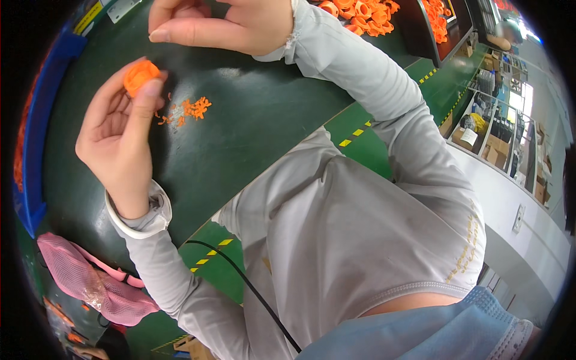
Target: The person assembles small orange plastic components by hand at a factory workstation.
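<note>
Between the thumb and fingers of my left hand [117, 129] is a small rounded orange plastic part [141, 78], held up above the dark green table. My right hand [225, 27] is at the top edge, above and to the right of it. Its thumb and forefinger come together in a pinch and the other fingers curl, partly cut off by the frame. Whatever it may hold cannot be made out. Below and right of the orange part, a small heap of orange plastic scraps [195, 108] lies on the table, with some pale bits beside it.
A blue bin [51, 120] with orange contents stands along the left side. Many orange parts [366, 15] lie at the top, beside a dark tray [423, 30] holding more. A pink mesh bag [99, 279] rests at the lower left. A black cable [249, 282] crosses before my body.
</note>
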{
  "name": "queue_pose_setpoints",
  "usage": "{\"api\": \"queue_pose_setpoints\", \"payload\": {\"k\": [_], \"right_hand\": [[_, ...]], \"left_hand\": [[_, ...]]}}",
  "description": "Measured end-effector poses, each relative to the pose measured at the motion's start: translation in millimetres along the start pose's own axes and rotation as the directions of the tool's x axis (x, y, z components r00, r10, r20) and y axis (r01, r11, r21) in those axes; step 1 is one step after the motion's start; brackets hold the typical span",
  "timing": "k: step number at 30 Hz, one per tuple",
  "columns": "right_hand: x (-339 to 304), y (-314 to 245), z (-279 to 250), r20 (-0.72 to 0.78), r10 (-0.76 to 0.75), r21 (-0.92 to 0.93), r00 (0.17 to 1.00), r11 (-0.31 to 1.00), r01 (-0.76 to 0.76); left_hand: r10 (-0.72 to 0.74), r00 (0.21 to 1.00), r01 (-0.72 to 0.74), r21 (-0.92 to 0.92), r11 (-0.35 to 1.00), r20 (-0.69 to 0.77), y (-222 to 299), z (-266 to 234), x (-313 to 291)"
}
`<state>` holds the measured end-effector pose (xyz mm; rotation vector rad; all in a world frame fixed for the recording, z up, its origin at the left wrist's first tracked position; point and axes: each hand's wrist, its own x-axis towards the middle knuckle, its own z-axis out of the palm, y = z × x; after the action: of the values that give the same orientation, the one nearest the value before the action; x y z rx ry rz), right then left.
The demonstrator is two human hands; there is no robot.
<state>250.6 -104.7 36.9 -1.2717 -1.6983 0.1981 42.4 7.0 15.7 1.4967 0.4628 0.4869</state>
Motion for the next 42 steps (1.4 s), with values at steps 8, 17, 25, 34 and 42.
{"api": "queue_pose_setpoints", "payload": {"k": [8,17,25,34,42], "right_hand": [[1.3,-9.7,10.2,-0.102,-0.157,-0.093,0.982,0.985,0.148],[0.4,-7.5,9.2,-0.114,-0.156,-0.111,0.981,0.983,0.143],[55.6,-76.9,5.5,0.373,0.656,-0.899,0.656,0.430,0.081],[2.2,-12.6,12.0,-0.071,0.237,0.157,0.969,0.962,-0.224],[47.6,-70.0,0.7,0.318,0.605,-0.868,0.730,0.496,-0.033]], "left_hand": [[0.184,0.982,-0.178,0.106,0.978,-0.047,-3.1,12.9,-2.1],[0.125,0.992,-0.123,0.064,0.990,-0.017,-4.6,14.2,-2.3],[0.151,0.988,-0.148,0.086,0.985,-0.033,-6.0,13.3,-1.2],[0.304,0.952,-0.296,0.161,0.942,-0.027,-6.8,17.9,2.4],[0.187,0.978,-0.180,0.083,0.980,-0.095,-5.6,14.8,5.5]]}}
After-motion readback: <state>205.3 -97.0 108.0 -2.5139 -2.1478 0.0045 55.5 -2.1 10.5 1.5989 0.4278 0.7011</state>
